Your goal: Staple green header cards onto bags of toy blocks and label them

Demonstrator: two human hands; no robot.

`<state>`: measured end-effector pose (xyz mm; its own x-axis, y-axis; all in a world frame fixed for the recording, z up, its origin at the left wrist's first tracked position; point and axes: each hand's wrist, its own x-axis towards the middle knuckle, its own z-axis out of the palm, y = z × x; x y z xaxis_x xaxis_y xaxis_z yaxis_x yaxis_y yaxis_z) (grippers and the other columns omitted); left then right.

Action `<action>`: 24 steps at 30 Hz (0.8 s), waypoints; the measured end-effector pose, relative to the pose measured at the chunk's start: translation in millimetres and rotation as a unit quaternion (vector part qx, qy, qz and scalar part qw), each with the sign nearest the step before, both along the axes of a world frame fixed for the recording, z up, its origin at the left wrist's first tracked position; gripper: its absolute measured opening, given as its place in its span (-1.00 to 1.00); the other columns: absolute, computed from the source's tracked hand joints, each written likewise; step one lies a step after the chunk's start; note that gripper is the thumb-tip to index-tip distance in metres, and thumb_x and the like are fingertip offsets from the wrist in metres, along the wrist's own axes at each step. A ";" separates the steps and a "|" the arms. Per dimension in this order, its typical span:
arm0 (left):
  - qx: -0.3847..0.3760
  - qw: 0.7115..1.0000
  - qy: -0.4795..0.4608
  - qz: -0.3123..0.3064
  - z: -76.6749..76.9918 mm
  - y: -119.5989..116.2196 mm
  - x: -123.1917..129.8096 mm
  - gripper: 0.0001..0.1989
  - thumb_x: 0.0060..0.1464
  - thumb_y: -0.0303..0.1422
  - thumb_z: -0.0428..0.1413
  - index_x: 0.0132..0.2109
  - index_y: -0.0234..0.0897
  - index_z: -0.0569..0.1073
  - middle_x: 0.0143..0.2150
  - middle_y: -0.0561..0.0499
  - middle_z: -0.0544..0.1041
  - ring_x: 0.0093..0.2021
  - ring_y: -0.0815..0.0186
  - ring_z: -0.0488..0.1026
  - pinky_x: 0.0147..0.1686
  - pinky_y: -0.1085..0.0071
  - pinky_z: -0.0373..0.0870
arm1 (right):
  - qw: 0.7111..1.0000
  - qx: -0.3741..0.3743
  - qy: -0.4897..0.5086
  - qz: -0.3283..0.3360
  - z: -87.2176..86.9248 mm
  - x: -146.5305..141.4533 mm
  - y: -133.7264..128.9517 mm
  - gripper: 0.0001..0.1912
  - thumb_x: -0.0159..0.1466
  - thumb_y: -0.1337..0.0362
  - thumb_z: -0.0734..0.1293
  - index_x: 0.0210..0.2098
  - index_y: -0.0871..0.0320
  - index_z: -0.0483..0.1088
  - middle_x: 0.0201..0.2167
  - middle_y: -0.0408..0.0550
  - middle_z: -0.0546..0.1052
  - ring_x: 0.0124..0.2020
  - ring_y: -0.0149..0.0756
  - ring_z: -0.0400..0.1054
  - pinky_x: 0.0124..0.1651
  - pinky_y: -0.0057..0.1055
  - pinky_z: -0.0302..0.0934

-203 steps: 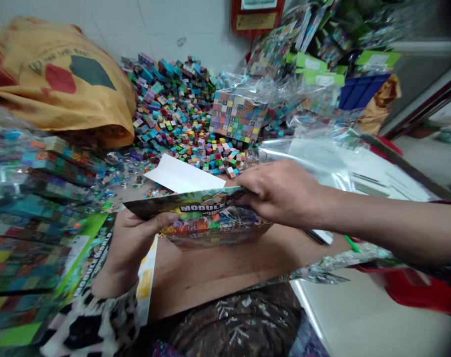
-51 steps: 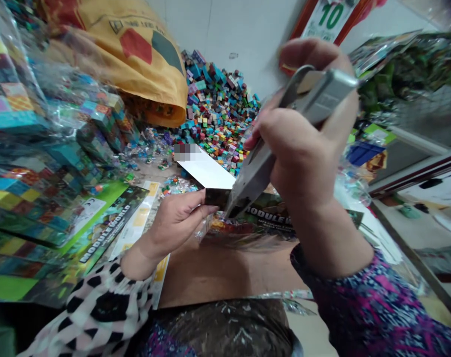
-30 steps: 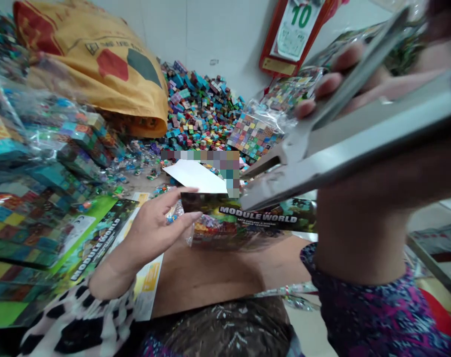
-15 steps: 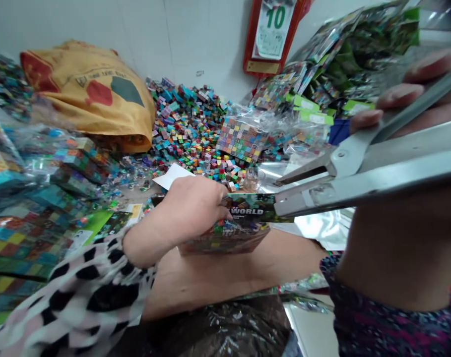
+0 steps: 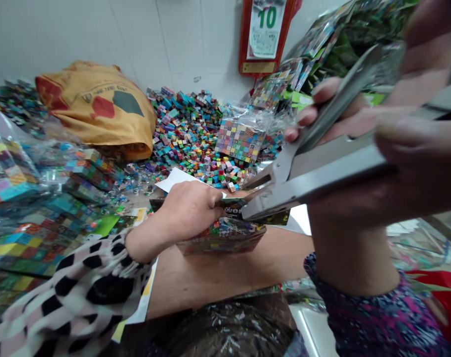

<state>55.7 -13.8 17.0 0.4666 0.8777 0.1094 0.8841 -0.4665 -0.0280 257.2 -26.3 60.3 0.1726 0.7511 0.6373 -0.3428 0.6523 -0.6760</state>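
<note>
My left hand [image 5: 193, 210] pinches the dark printed header card [image 5: 279, 218] at the top of a clear bag of small coloured cubes [image 5: 228, 240]. The bag stands upright on the brown tabletop [image 5: 218, 277]. Closed around a metal plier stapler [image 5: 327, 171], my right hand [image 5: 418, 163] is to the right of the bag. The stapler's jaws reach over the card's lettering near my left fingers. Whether the jaws are pressed together cannot be made out. A white paper sheet [image 5: 176, 179] lies just behind my left hand.
A heap of loose coloured cubes [image 5: 188, 124] rises against the wall. Beside it are a yellow bag [image 5: 98, 111] and a clear pack of cubes [image 5: 240, 139]. Stacked cube packs [image 5: 35, 238] fill the left. A red-framed calendar [image 5: 266, 37] hangs above.
My right hand and the stapler have moved left, bringing the jaws from the card's right end to its middle. My left hand keeps its pinch. The view has shifted slightly.
</note>
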 end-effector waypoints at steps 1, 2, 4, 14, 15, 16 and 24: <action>-0.003 1.000 -0.001 -0.002 0.7 -0.9 0.6 -0.80 0.09 -0.25 0.11 -0.41 -0.15 0.58 -0.47 0.00 0.54 -0.43 0.23 0.42 -0.49 0.35 -0.03 | 1.000 0.005 0.013 0.005 2.3 -7.2 -0.3 -0.37 -0.12 0.32 0.36 -0.03 -0.24 0.38 -0.29 -0.23 0.48 -0.27 -0.21 0.43 -0.18 -0.25 0.43; -0.008 1.000 -0.005 -0.006 1.3 -1.5 0.7 -0.80 0.09 -0.26 0.10 -0.41 -0.16 0.57 -0.47 0.00 0.53 -0.44 0.23 0.40 -0.49 0.35 -0.05 | 1.000 0.007 0.020 0.015 3.7 -13.6 0.0 -0.35 -0.16 0.35 0.35 -0.05 -0.19 0.39 -0.34 -0.21 0.46 -0.33 -0.22 0.39 -0.23 -0.25 0.41; -0.019 0.999 -0.016 -0.021 1.6 -1.9 -0.9 -0.81 0.09 -0.31 0.06 -0.41 -0.17 0.54 -0.49 0.01 0.51 -0.47 0.25 0.36 -0.50 0.34 -0.06 | 0.999 -0.003 0.011 0.043 3.6 -23.5 1.8 -0.34 -0.22 0.36 0.36 -0.08 -0.15 0.38 -0.39 -0.21 0.44 -0.39 -0.23 0.33 -0.28 -0.22 0.37; -0.045 0.995 -0.075 -0.039 -0.8 -1.0 -10.1 -0.89 -0.07 -0.47 0.04 -0.39 -0.20 0.44 -0.52 0.03 0.44 -0.50 0.26 0.33 -0.52 0.33 -0.01 | 0.996 0.001 -0.042 0.073 -17.0 -46.5 22.6 -0.30 -0.15 0.28 0.42 0.03 -0.08 0.31 -0.35 -0.19 0.48 -0.39 -0.22 0.35 -0.31 -0.21 0.30; -0.049 0.995 -0.078 -0.039 -0.4 -1.0 -9.9 -0.89 -0.08 -0.48 0.04 -0.39 -0.20 0.43 -0.52 0.02 0.44 -0.50 0.26 0.33 -0.51 0.33 0.00 | 0.996 -0.006 -0.040 0.082 -19.3 -49.1 24.7 -0.26 -0.15 0.29 0.43 0.06 -0.05 0.28 -0.36 -0.20 0.48 -0.40 -0.24 0.35 -0.33 -0.24 0.29; -0.053 0.994 -0.082 -0.041 -0.4 -0.9 -10.0 -0.90 -0.08 -0.47 0.04 -0.40 -0.20 0.42 -0.52 0.02 0.44 -0.50 0.25 0.33 -0.51 0.33 0.00 | 0.995 -0.011 -0.039 0.088 -21.8 -51.5 26.6 -0.23 -0.15 0.30 0.44 0.08 -0.03 0.25 -0.36 -0.21 0.48 -0.42 -0.27 0.34 -0.35 -0.27 0.27; -0.058 0.985 -0.137 -0.090 -5.8 2.2 -16.1 -0.89 -0.08 -0.47 0.03 -0.38 -0.19 0.40 -0.52 0.06 0.39 -0.50 0.29 0.28 -0.50 0.33 -0.01 | 0.991 -0.029 -0.092 0.089 -28.9 -55.6 29.4 -0.23 -0.13 0.28 0.45 0.10 -0.08 0.29 -0.36 -0.25 0.47 -0.41 -0.28 0.35 -0.36 -0.29 0.28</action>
<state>39.5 -11.7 11.3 0.5829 0.7974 0.1563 0.7536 -0.6025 0.2628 201.6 3.1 31.4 -0.0819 0.7953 0.6007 -0.3170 0.5506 -0.7722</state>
